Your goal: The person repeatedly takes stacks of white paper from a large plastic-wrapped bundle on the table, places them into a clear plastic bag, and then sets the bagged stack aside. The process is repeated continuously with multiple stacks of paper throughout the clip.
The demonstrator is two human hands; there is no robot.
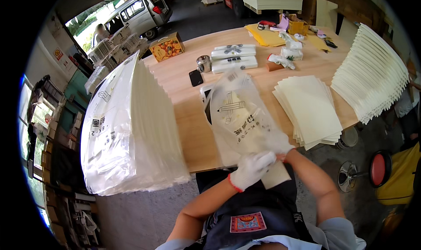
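The clear bag (pixel 231 112) points its long axis away, slanting left; at its near end left hand (pixel 252 171) curls, right hand (pixel 279 145) blurs; I cannot tell their hold.

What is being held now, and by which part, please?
The bag, seemingly by its near end, where paper sticks out: the left hand grips there; the right hand is blurred, its grip unclear.

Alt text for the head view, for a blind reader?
White-gloved left hand and right hand meet at a clear plastic bag with cream paper partly inside, at a pale wooden table. A tall bagged paper stack stands left; loose cream sheets lie right.
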